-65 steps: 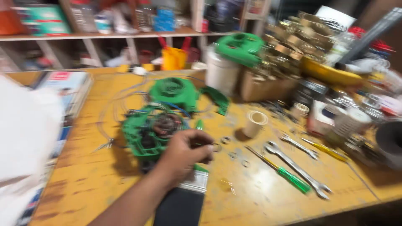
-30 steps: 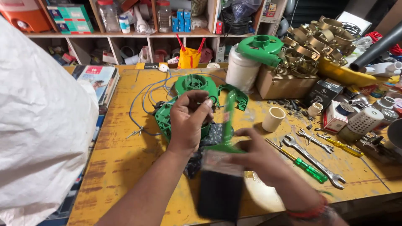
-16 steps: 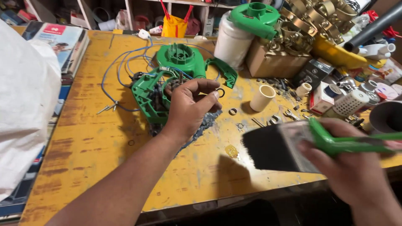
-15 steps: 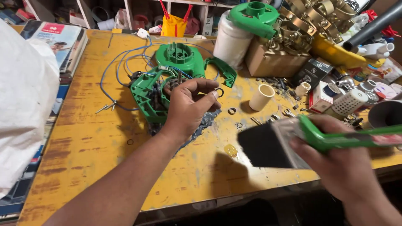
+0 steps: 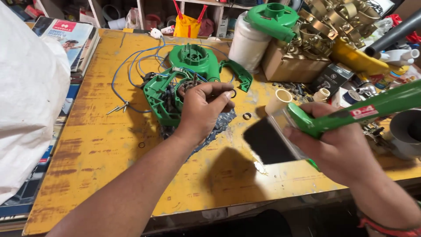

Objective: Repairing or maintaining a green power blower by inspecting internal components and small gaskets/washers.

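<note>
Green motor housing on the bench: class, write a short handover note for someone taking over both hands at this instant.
Left hand: rests on the open green motor housing, fingers at its exposed core.
Right hand: grips a green-handled brush, black bristles raised above the yellow table, off to the right of the housing.
Done: housing opened; round green cover lies behind it, blue wires trailing.
Left: brush has not touched the housing; reassembly not begun.
</note>
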